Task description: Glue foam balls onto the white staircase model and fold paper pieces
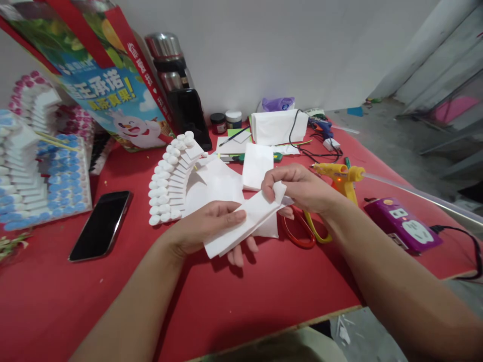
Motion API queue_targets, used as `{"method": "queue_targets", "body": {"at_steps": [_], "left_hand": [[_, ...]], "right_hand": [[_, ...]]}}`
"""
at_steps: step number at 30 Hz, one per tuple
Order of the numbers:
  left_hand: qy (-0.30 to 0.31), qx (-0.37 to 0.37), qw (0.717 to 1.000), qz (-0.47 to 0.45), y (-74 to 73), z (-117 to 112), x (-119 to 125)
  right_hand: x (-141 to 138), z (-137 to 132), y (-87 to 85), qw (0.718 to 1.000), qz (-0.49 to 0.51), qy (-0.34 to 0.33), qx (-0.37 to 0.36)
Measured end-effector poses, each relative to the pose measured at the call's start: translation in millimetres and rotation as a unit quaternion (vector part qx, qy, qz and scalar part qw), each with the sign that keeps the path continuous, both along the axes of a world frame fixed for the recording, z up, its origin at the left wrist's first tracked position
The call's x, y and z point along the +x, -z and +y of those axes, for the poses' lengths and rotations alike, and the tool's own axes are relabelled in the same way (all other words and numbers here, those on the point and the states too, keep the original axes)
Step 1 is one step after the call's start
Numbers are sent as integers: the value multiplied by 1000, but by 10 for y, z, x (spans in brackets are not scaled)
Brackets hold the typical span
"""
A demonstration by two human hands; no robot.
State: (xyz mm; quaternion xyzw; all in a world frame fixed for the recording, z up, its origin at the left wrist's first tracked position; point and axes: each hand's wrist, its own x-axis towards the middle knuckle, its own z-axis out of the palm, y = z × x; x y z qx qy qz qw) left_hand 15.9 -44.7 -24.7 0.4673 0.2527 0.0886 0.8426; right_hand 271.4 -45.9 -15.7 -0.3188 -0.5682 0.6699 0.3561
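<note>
My left hand grips the lower end of a folded white paper sheet, thumb on top and fingers beneath. My right hand pinches the sheet's upper right corner between thumb and fingers. The paper is held just above the red table. Behind it lie more white paper pieces and a white fan-shaped craft of paper strips tipped with white pods. Red and yellow scissors lie under my right wrist.
A yellow glue gun stands right of my hand, with a purple power strip beyond. A black phone lies at left, near blue and pink crafts. A printed carton, flask, jars and tissue stack line the back.
</note>
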Motion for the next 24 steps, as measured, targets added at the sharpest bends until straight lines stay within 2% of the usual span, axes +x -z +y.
{"method": "queue_targets", "body": {"at_steps": [6,9,12,15,19,22,24], "left_hand": [[4,4,1000,25,-26,-5,15],[-1,10,999,33,-18,7,-7],[-39,21,998,41,-6,6,-7],[-81,38,995,48,-10,-1,21],[-101,56,992,58,-39,-9,64],[-102,63,991,63,-50,-10,73],[-104,69,990,65,-43,-6,69]], "right_hand": [[93,53,22,998,-42,15,33],[163,104,19,995,-47,81,44],[148,128,-4,987,-14,155,33],[39,103,-25,984,-54,169,19],[-88,71,1,975,-122,184,13],[-81,89,-4,965,-103,239,42],[-42,87,-64,949,-133,276,72]]}}
